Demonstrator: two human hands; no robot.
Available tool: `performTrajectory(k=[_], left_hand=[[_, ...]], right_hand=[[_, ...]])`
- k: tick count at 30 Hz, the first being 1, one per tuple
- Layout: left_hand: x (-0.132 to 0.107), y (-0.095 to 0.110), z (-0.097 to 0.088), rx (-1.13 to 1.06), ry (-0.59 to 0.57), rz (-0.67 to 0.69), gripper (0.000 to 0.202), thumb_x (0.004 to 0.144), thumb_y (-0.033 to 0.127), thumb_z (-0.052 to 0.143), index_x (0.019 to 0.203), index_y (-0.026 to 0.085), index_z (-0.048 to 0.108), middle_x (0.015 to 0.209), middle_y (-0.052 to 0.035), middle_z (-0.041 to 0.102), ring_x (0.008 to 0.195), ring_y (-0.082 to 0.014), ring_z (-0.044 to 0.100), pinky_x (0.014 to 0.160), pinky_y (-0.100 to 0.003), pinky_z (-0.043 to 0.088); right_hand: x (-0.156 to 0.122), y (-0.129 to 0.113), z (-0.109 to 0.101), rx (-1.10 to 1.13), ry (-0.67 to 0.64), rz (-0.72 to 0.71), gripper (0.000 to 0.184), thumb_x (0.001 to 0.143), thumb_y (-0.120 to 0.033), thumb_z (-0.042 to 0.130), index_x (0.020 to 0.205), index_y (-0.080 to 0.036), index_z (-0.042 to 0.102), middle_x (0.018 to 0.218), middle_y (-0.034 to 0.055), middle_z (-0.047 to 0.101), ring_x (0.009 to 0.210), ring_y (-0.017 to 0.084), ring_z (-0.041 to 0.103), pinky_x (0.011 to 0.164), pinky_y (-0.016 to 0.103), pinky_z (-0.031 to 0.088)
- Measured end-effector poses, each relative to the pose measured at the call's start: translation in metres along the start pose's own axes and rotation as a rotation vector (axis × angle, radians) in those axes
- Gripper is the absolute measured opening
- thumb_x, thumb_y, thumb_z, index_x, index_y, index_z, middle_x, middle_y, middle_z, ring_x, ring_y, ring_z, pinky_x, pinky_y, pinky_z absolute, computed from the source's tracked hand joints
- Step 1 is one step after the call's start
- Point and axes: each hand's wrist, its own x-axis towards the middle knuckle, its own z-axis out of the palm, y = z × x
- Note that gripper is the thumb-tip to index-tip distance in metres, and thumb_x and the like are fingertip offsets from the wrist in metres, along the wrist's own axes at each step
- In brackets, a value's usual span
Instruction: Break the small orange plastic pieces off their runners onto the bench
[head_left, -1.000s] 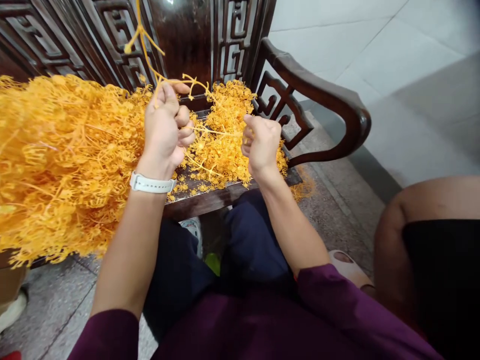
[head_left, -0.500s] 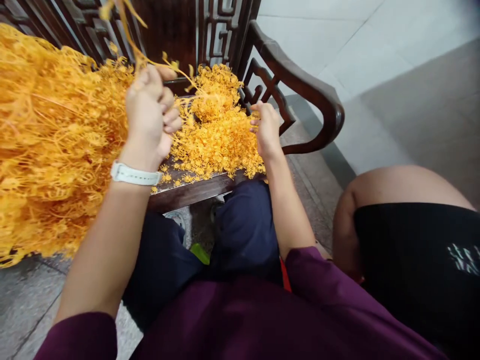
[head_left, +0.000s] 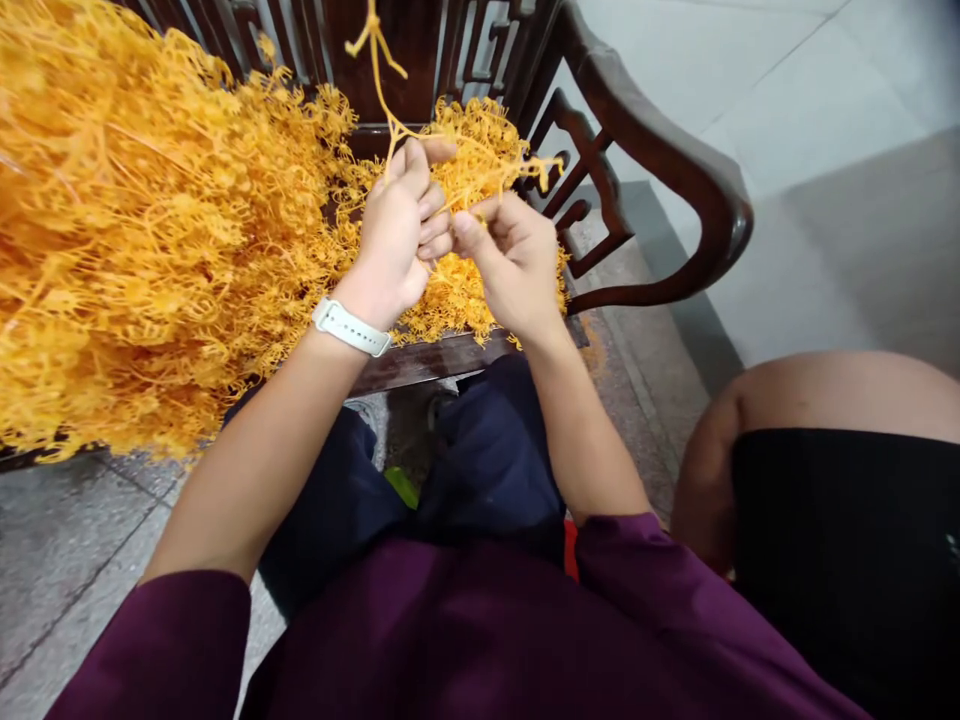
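A thin, branching yellow plastic flower stem (head_left: 381, 85) rises from my left hand (head_left: 397, 225), whose fingers are closed around its lower part. On that wrist is a pale watch strap (head_left: 351, 327). My right hand (head_left: 521, 260) is close beside it, thumb and forefinger pinched at a side branch of the same stem; the exact contact is partly hidden by the fingers. Beneath and behind both hands lies a heap of small yellow plastic florets (head_left: 480, 125) on the dark wooden bench (head_left: 442, 360). A large mass of yellow artificial flower sprigs (head_left: 142, 230) fills the left side.
The bench's curved armrest (head_left: 660, 160) stands at the right, with a carved backrest (head_left: 375, 70) behind the heap. At the far right is another person's bare knee (head_left: 840, 390) and black garment (head_left: 847, 520). A green item (head_left: 403, 487) shows on the floor between my legs.
My left hand has moved right with the stem. My right hand has turned inward and come up beside it, its fingers now pinched at a branch. The view has shifted slightly.
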Motion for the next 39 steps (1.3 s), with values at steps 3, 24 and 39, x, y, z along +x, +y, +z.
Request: performTrajectory(k=[3,24,39], left_hand=[[-0.001,0.014,-0.002,0.012,0.044,-0.023,0.028,0.108,0.042,0.063,0.084,0.029,0.062,0.049,0.0062,0.027,0.037,-0.0115,0.019,0.034,-0.026,0.015],[-0.011,0.005,-0.01,0.499,-0.204,-0.028,0.028,0.094,0.02,0.083,0.074,0.018,0.064,0.055,0.0007,0.052,0.05,-0.01,0.044,0.048,-0.022,0.026],[0.019,0.054,-0.049,0.36,-0.007,0.229,0.047,0.108,0.058,0.061,0.081,0.021,0.048,0.062,0.0037,0.05,0.06,-0.0105,0.038,0.052,-0.021,0.032]], right_hand=[[-0.004,-0.005,0.001,-0.056,0.04,-0.14,0.033,0.096,-0.048,0.079,0.082,-0.023,0.061,0.084,0.0008,0.061,0.083,0.017,0.061,0.065,0.027,0.047],[0.009,0.005,-0.022,-0.107,0.051,-0.131,0.049,0.094,-0.067,0.07,0.077,-0.024,0.053,0.078,0.0025,0.055,0.074,0.019,0.058,0.059,0.031,0.045],[-0.008,0.01,-0.026,-0.25,-0.022,-0.169,0.034,0.097,-0.054,0.073,0.083,-0.025,0.06,0.075,-0.0002,0.051,0.07,0.016,0.051,0.062,0.028,0.044]])
